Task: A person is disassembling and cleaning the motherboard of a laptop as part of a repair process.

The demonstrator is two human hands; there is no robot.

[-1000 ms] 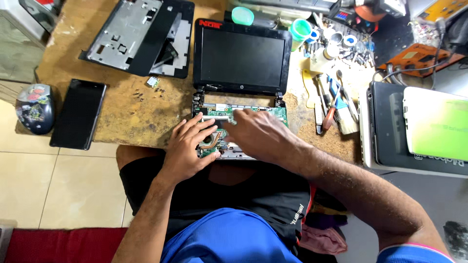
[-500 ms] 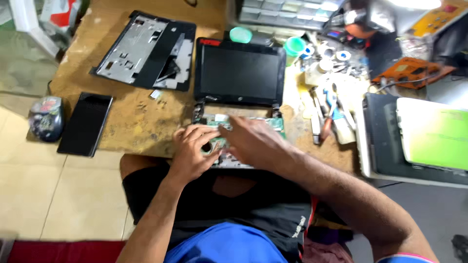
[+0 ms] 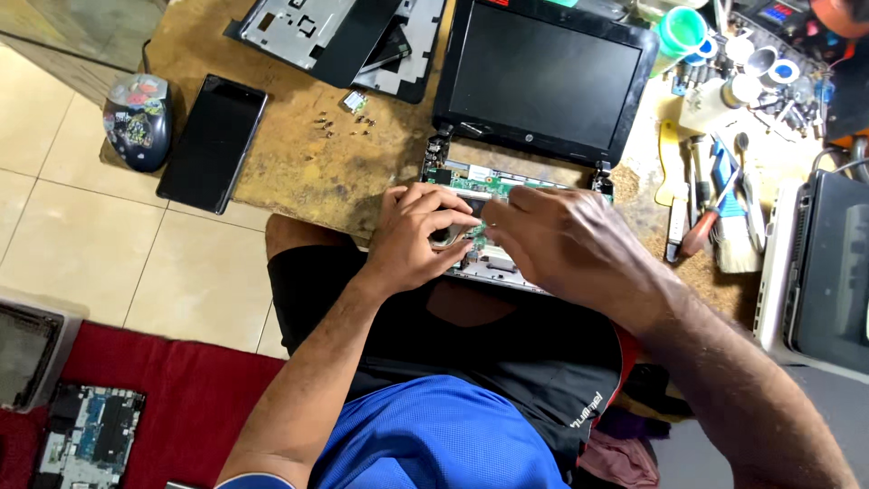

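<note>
At the far left, on a red mat on the floor, lies a bare circuit board, with a grey case above it. On the left edge of the wooden bench sits a stickered mouse, and just beside it a black phone lies flat, screen up. Further along, near the top, two stripped laptop covers overlap, and a scatter of small screws lies on the wood below them. In the middle stands the opened laptop, its dark screen tilted back and its base at the bench's near edge, keyboard off so that the green board shows. The left hand rests on the left part of that base, fingers curled down onto the inner parts; whether they pinch anything cannot be told. The right hand lies just beside it, over the middle of the base, fingers bent and meeting the left hand's fingertips, hiding what lies under them; its grip cannot be told either. Right of the laptop lie hand tools: a yellow pry tool, a red-handled screwdriver and a brush. Above them stand a green cup and small tape rolls. At the far right a second laptop lies shut.
</note>
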